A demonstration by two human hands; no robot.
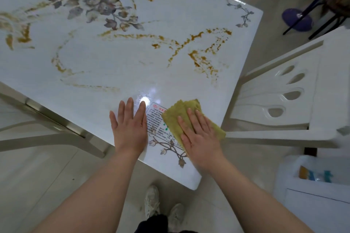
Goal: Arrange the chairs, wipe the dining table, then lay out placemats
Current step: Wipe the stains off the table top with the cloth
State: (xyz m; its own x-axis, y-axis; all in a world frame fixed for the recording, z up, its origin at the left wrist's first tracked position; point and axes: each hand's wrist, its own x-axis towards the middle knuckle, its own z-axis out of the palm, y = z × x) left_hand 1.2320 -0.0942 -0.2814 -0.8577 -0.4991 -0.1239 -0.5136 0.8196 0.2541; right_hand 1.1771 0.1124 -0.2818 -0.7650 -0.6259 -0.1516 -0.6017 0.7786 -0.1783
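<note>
Grip, right: the right hand (pixel 198 138) lies flat with straight fingers, pressing the cloth (pixel 181 108) down; nothing is pinched or clamped.
Grip, left: the left hand (pixel 128 128) is spread flat on the bare worktop (pixel 113 73) just beside the cloth, holding nothing, apparently as a brace.
Cloth: yellow-green and folded, at the near corner, partly covering a printed label (pixel 156 119).
Step in hand: wiping, judged as only begun, since the cloth sits at the corner nearest the person.
Soiling: ochre streaks (pixel 198 56) cross the middle and far side; whether they are dirt or part of the floral print I cannot tell.
Method: keep the palm flat and the pressure even, and work in overlapping passes from the far side toward the near edge.
Label: go lightly here so its edge does not lift.
Reach: the far streaks are well away from the cloth, so stepping along the edge looks better than stretching.
Chair: a white chair (pixel 274 96) stands close to the right edge.
Placemats: none in view.
</note>
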